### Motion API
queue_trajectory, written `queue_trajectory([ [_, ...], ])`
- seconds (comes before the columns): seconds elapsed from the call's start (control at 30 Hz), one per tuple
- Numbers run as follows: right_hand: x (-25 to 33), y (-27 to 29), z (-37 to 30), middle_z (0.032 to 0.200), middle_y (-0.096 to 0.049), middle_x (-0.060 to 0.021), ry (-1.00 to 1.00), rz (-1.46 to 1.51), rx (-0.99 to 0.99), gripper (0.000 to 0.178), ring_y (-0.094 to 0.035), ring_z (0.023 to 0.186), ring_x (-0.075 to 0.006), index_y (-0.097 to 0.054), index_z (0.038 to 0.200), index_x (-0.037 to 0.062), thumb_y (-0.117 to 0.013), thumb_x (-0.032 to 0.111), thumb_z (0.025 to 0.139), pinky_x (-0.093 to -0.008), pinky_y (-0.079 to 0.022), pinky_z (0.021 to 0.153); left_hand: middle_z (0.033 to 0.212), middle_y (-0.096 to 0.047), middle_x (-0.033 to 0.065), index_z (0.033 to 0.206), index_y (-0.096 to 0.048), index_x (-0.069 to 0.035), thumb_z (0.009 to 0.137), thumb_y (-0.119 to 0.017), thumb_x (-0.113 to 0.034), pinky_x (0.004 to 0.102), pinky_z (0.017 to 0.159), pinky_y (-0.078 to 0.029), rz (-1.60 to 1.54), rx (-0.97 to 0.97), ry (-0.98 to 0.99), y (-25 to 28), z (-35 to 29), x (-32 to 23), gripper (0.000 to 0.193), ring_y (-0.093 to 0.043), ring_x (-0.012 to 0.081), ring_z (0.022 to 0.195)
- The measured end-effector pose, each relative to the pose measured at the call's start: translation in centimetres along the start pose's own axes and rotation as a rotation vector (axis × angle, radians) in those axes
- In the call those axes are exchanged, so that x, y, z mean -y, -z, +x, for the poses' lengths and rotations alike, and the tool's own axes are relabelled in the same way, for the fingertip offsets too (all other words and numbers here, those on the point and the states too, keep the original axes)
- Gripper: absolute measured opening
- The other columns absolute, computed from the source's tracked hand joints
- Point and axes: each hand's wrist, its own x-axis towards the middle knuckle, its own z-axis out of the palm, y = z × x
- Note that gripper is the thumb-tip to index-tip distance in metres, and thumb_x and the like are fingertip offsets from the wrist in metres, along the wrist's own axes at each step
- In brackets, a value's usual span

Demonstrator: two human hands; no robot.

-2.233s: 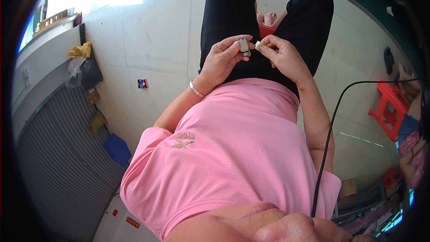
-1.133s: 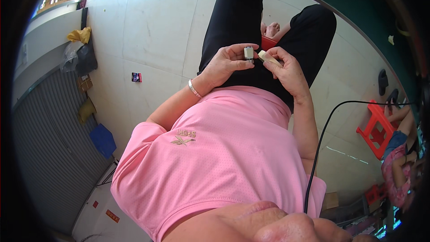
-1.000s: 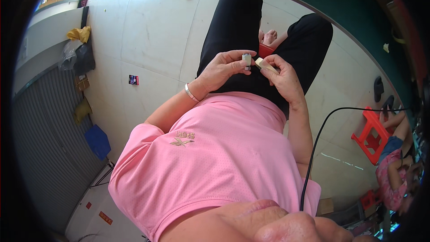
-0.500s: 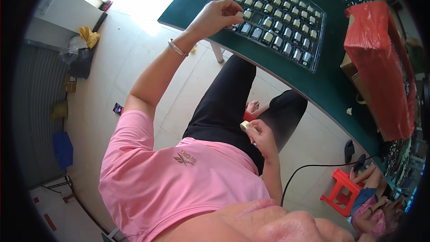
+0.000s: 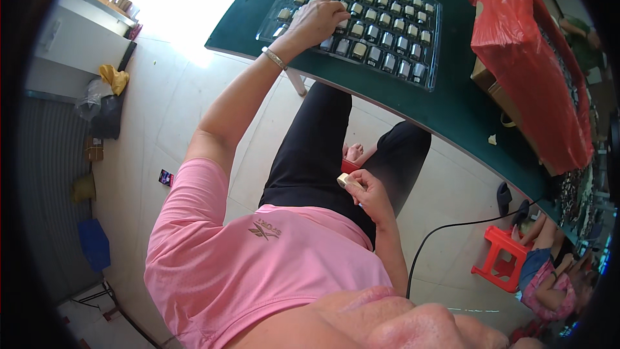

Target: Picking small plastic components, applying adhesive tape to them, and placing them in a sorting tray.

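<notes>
Green table (image 5: pixel 462 113) bears a clear tray (image 5: pixel 434 52) beneath the left hand (image 5: pixel 315 21)

1 downward, head-worn fisheye view

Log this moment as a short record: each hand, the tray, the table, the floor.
left hand: over the clear tray; whether it grips anything is hidden
right hand: holds a cream piece
tray contents: rows of small pale-topped blocks
table: green table bears the tray, red plastic and a cardboard box
floor: red stool at right
</notes>
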Motion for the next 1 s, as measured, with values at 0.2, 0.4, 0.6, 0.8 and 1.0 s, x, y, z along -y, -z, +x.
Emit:
queue_trajectory([
  [0.2,0.3,-0.1,-0.1,0.073,-0.057,0.0032,-0.019,-0.008,0.011,0.014,-0.048,0.057,-0.0041,-0.064,0.099,0.0049,-0.070,0.015,0.090,-0.0213,-0.039,0.053,0.102,-0.063,0.0102,0.108,-0.072,-0.012,0.092,-0.064,-0.023,0.0393,0.085,-0.049,0.106,0.039,-0.098,0.3,-1.3,-0.1,0.021,-0.063,0.0281,0.096],
  [0.4,1.0,0.1,-0.4,0.075,-0.059,0.0022,-0.044,-0.030,-0.040,0.016,-0.050,0.058,-0.0048,-0.064,0.100,0.0049,-0.070,0.016,0.090,-0.0220,-0.041,0.053,0.107,-0.062,0.0125,0.122,-0.065,-0.013,0.089,-0.068,-0.018,0.0427,0.086,-0.050,0.035,-0.168,-0.174,-1.0,-1.5,-0.8,0.034,-0.063,0.0326,0.097],
  [0.6,0.6,0.5,0.0,0.075,-0.058,0.0010,0.006,-0.004,-0.015,0.016,-0.050,0.056,-0.0066,-0.063,0.100,0.0042,-0.068,0.016,0.091,-0.0237,-0.042,0.053,0.093,-0.063,0.0085,0.115,-0.066,-0.002,0.085,-0.068,-0.001,0.0293,0.067,-0.050,-0.552,0.087,-0.157,-0.3,-11.1,-7.5,0.030,-0.063,0.0192,0.077],
  [0.8,0.3,0.0,-0.6,0.081,-0.059,0.0022,-0.059,0.030,0.002,0.014,-0.049,0.062,-0.0045,-0.062,0.102,0.0050,-0.068,0.015,0.093,-0.0207,-0.041,0.055,0.115,-0.064,0.0123,0.127,-0.060,-0.002,0.068,-0.084,-0.012,0.0325,0.084,-0.052,-0.898,0.846,0.051,-6.3,-20.5,-6.9,0.064,-0.063,0.0237,0.104],
  [1.0,-0.5,-0.5,-0.2,0.076,-0.057,0.0047,-0.014,0.047,-0.042,0.014,-0.048,0.060,-0.0043,-0.065,0.100,0.0078,-0.067,0.019,0.093,-0.0210,-0.040,0.054,0.112,-0.065,0.0212,0.112,-0.063,0.002,0.078,-0.074,-0.012,0.0431,0.096,-0.047,-0.736,0.649,-0.162,-11.0,-26.0,-7.4,0.038,-0.060,0.0376,0.109],
])
